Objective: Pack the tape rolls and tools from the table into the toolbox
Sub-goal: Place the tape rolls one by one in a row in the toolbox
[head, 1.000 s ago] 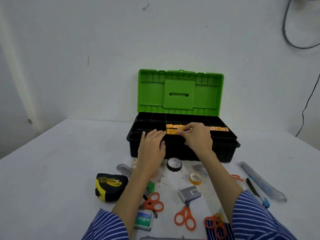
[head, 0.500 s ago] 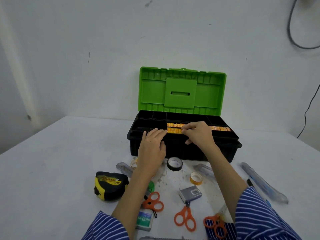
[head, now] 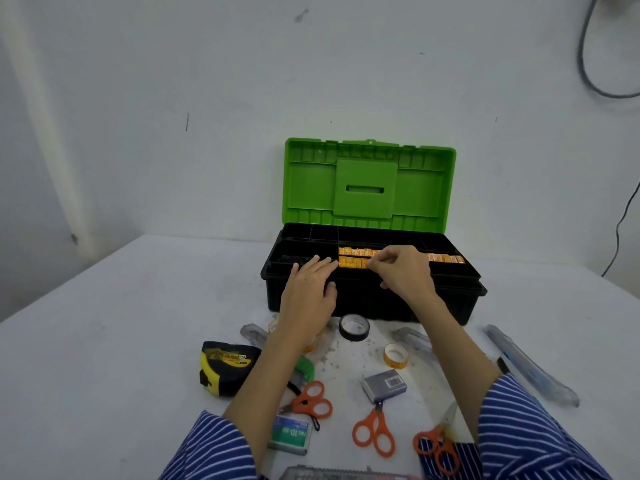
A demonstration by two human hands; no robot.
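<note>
- Toolbox [head: 374, 299] stood open: black base, green lid, orange rolls [head: 353, 262] in its tray.
- Left hand [head: 308, 292] lay flat on the rim; right hand [head: 403, 275] pinched a roll.
- Small box [head: 289, 434] read "No.10".

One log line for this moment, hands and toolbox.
left hand: flat on toolbox tray edge | right hand: pinching at orange items in tray | black tape roll: on table

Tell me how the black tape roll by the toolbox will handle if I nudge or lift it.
The black tape roll lies flat on its side, so a nudge should slide it, not roll it. Its open ring suggests it is light and easy to pinch. Stood on edge, it would probably roll.
</note>
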